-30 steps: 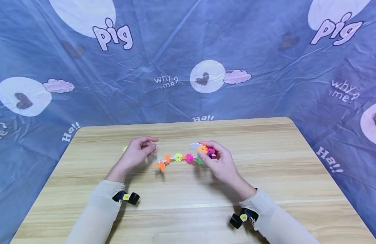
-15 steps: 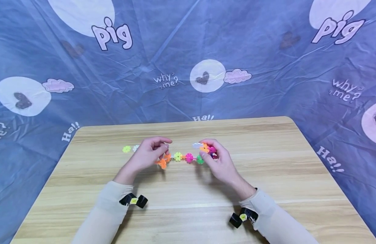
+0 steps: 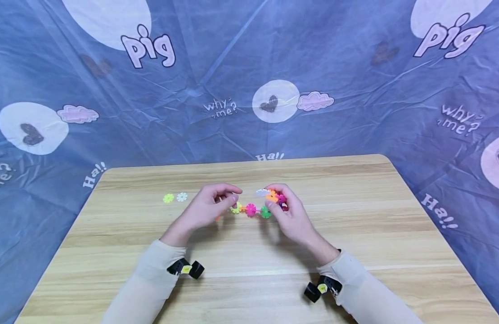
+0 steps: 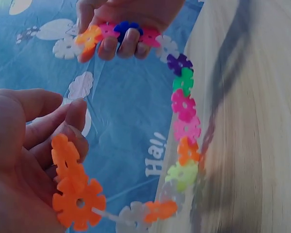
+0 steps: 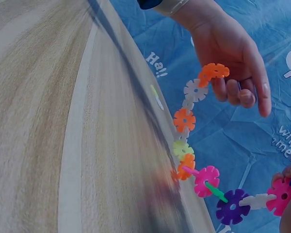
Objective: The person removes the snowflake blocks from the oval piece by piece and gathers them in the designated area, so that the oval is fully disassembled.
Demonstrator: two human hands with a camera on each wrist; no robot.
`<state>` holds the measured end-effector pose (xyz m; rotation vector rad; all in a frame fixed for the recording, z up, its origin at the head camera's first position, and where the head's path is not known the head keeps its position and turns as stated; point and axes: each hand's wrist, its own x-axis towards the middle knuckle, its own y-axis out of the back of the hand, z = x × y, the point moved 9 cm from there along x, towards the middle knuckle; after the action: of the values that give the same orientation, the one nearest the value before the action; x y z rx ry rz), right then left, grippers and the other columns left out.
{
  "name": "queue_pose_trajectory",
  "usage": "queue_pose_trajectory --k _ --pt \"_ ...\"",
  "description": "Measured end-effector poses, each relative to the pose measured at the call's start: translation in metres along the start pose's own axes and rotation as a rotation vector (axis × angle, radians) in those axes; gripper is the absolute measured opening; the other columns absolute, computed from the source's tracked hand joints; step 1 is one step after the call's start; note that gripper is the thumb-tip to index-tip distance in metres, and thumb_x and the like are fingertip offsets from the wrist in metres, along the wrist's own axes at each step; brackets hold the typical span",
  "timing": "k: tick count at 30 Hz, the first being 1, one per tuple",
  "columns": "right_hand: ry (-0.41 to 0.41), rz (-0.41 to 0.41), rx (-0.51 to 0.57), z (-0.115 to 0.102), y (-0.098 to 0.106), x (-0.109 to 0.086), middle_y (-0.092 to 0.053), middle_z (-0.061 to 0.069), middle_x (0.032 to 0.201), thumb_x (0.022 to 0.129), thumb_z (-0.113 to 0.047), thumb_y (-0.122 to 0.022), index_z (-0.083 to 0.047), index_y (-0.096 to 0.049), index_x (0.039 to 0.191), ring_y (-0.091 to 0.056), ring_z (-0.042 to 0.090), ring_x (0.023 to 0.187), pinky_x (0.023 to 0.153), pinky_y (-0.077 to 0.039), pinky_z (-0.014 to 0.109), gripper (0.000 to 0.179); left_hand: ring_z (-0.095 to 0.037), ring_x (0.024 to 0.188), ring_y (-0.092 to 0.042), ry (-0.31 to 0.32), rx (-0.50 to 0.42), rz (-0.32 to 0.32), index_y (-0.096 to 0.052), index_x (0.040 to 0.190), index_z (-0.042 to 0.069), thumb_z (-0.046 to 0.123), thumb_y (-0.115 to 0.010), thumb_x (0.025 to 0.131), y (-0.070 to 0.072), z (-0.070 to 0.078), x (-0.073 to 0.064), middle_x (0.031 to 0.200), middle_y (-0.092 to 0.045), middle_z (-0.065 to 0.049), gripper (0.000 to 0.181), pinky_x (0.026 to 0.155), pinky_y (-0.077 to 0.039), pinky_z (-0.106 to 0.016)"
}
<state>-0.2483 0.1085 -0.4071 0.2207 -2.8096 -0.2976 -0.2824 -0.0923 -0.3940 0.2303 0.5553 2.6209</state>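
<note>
My right hand (image 3: 291, 217) pinches one end of a chain of interlocking flower-shaped plastic discs (image 3: 251, 210), raised over the table. In the left wrist view its fingers curl round orange, pink and blue discs, with a white disc (image 4: 66, 48) sticking out at the tip. The chain (image 4: 183, 104) bows down through purple, green, pink, yellow and clear discs toward my left hand (image 3: 209, 208). Orange discs (image 4: 80, 204) at the far end overlap the left palm. That hand has its index finger extended and the others loosely curled, with nothing visible between the fingertips.
A loose yellow-green disc (image 3: 168, 198) and a loose white disc (image 3: 182, 196) lie on the wooden table (image 3: 249, 274), left of the hands. Behind the table hangs a blue printed cloth (image 3: 200, 58). A small black camera sits on each wrist.
My left hand has moved right, uncovering the loose discs and now overlapping the chain's orange end, which shifts slightly right. The right hand stays in place with the chain.
</note>
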Motion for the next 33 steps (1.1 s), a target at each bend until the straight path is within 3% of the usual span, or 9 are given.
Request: queue_pose_trajectory --k 7,17,22,27,33 --pt "-0.022 -0.012 -0.010 -0.002 -0.002 0.000 -0.066 0.015 0.110 0.104 -0.004 -0.063 -0.003 -0.060 0.135 -0.063 0.012 0.089 0.075 -0.058 0.025 0.031 -0.014 0.081 -0.061 -0.026 0.010 0.001 -0.077 0.125 0.003 0.015 -0.071 0.103 -0.008 0.011 0.001 0.102 -0.078 -0.014 0.025 0.071 -0.050 -0.023" --pt "-0.021 -0.036 0.002 -0.003 -0.004 0.000 -0.065 0.028 0.118 0.104 -0.006 -0.064 -0.002 -0.060 0.135 -0.065 0.014 0.094 0.077 -0.062 0.028 0.031 -0.013 0.081 -0.062 -0.062 -0.017 0.069 -0.078 0.120 0.004 0.013 -0.075 0.100 -0.012 0.024 0.001 0.103 -0.079 -0.011 0.021 0.070 -0.048 -0.022" --pt "-0.039 -0.037 0.009 -0.004 -0.004 0.000 -0.067 0.022 0.117 0.103 -0.008 -0.067 -0.003 -0.063 0.135 -0.066 0.015 0.094 0.076 -0.064 0.033 0.032 -0.012 0.081 -0.063 -0.063 -0.044 0.083 -0.079 0.119 0.005 0.012 -0.076 0.100 -0.016 0.026 0.002 0.102 -0.079 -0.011 0.021 0.069 -0.049 -0.022" --pt "-0.049 -0.043 0.015 -0.004 -0.005 0.000 -0.068 0.019 0.118 0.101 -0.009 -0.071 -0.004 -0.065 0.135 -0.066 0.016 0.098 0.076 -0.063 0.028 0.035 -0.015 0.077 -0.063 -0.066 -0.055 0.086 -0.079 0.116 0.004 0.013 -0.074 0.101 -0.018 0.028 0.002 0.098 -0.078 -0.014 0.018 0.067 -0.052 -0.023" --pt "-0.029 -0.041 -0.014 -0.005 -0.004 -0.001 -0.071 0.020 0.126 0.099 -0.009 -0.075 -0.005 -0.066 0.140 -0.068 0.018 0.105 0.086 -0.064 0.030 0.042 -0.016 0.073 -0.062 -0.086 -0.051 0.097 -0.079 0.112 0.004 0.011 -0.073 0.103 -0.019 0.026 0.003 0.090 -0.077 -0.015 0.013 0.063 -0.049 -0.023"
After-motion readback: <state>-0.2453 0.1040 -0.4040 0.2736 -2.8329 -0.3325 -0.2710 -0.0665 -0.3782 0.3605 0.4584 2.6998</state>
